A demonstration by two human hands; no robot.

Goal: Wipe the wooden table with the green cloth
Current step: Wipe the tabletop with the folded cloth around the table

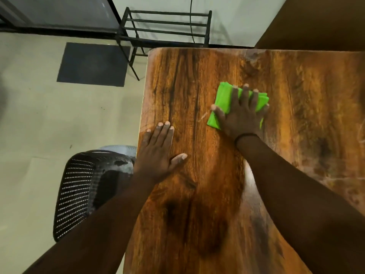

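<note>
Your right hand (pixel 240 115) lies flat with fingers spread, pressing the green cloth (pixel 224 99) onto the desk (pixel 197 194). The cloth is bright lime, folded into a thick pad, and shows around your fingers. Your left hand (pixel 159 153) rests open, palm down, holding nothing, near the desk's left edge, well apart from the cloth.

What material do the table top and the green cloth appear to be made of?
Table top: wood or a wood-look laminate, I cannot tell which. It shows dark streaky grain and a smooth, slightly glossy face with a soft reflection.
Green cloth: soft woven fabric, perhaps microfibre. It lies folded in matte layers under the right hand.
</note>
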